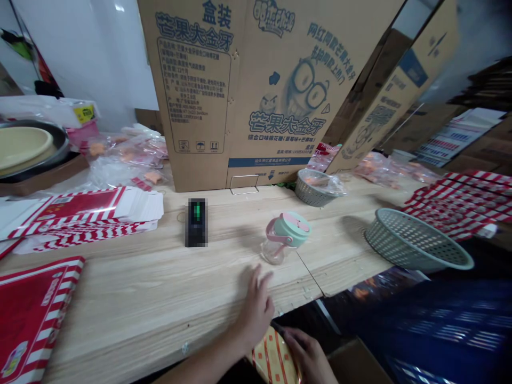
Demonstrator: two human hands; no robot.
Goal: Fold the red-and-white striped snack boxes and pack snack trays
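Note:
My left hand [258, 309] reaches over the front edge of the table, fingers stretched out and apart, with nothing in it. Just beyond its fingertips stands a clear cup [275, 250] with a mint-green lid and a pink carrying handle. Lower down, below the table edge, my right hand [307, 349] is curled at the side of a glossy yellow thing with orange-red stripes and squares [274, 357]. Its kind is unclear, as the frame cuts it off and my left forearm covers part of it.
A large printed carton [240, 96] stands at the back. On the table [160, 298] are a pixelated dark device [197, 223], red-and-white striped packaging [92, 213], a red striped box [36, 314], a small grey basket [314, 189] and a larger green-grey basket [416, 242]. A blue crate [452, 325] sits at lower right.

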